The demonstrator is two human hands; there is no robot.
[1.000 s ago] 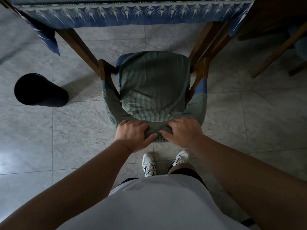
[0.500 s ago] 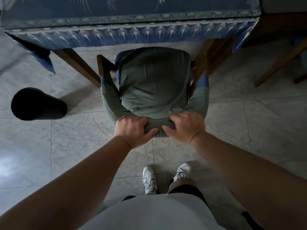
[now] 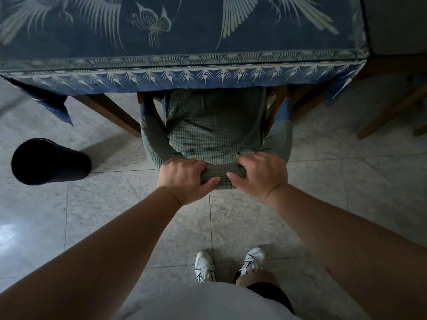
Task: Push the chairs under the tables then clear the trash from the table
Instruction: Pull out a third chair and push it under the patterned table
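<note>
Under table edge: chair, green-covered, seat front tucked beneath blue bird-print cloth, backrest toward person. Chair's front-to-back axis runs straight away from person, square to table edge. Left hand and right hand each grasp backrest top rail, fingers curled over, thumbs on near side. Floor of pale speckled tiles. Black bin stands left of chair, apart. White shoes below.

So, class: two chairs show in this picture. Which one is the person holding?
The green-covered chair at the middle, half under the table; both hands grip its backrest. The other, bare wooden chair at the right edge stands untouched.
</note>
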